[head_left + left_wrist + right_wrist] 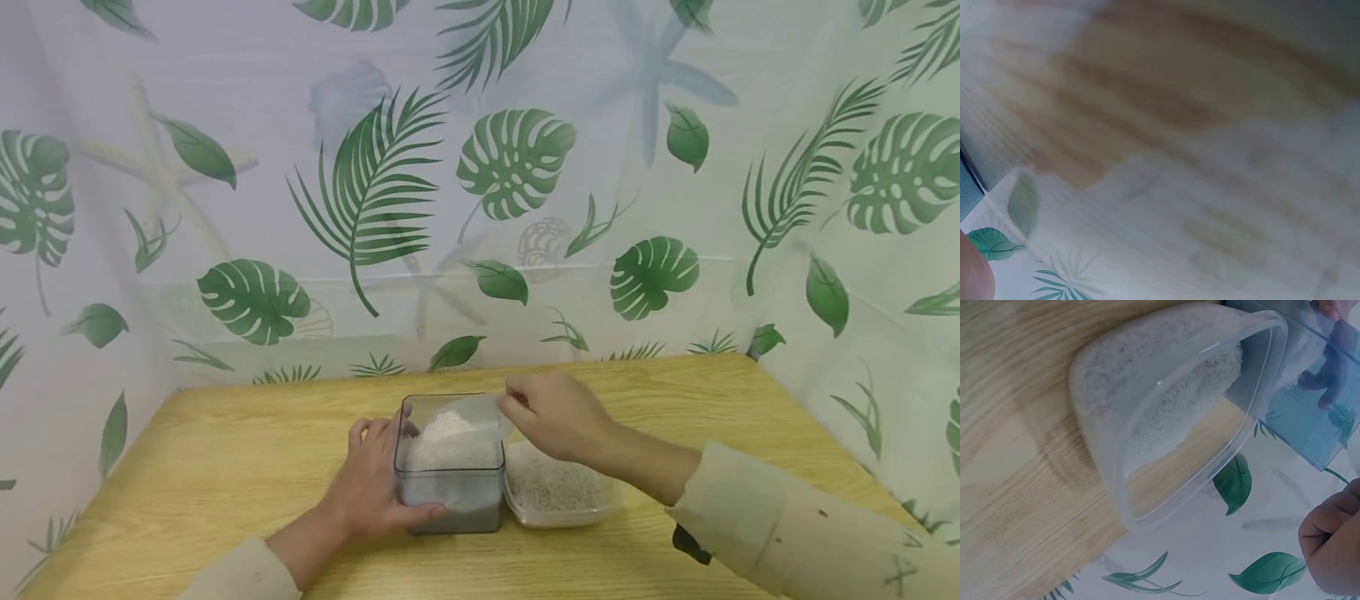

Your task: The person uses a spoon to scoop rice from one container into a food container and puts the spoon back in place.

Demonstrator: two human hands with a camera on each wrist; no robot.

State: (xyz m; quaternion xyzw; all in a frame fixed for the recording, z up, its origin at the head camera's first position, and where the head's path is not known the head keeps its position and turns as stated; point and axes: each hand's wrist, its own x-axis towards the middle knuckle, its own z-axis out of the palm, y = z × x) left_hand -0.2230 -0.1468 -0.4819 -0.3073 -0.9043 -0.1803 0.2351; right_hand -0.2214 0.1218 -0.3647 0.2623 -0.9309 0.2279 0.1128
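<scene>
A tall, see-through grey-blue container stands upright on the table with white rice inside. My left hand grips its left side, thumb across the front and fingers round the far side. At its top, my right hand pinches a translucent plastic scoop. White grains show in the scoop, which lies tilted within the container's mouth. Just right of the container sits a low clear tub of rice, beneath my right wrist. In the right wrist view, the curled right hand appears, but the scoop is hard to make out.
Both vessels stand on a light wood table. Behind and at the sides hangs a white cloth with green leaves. A blurred, pale sleeve fills most of the left wrist view.
</scene>
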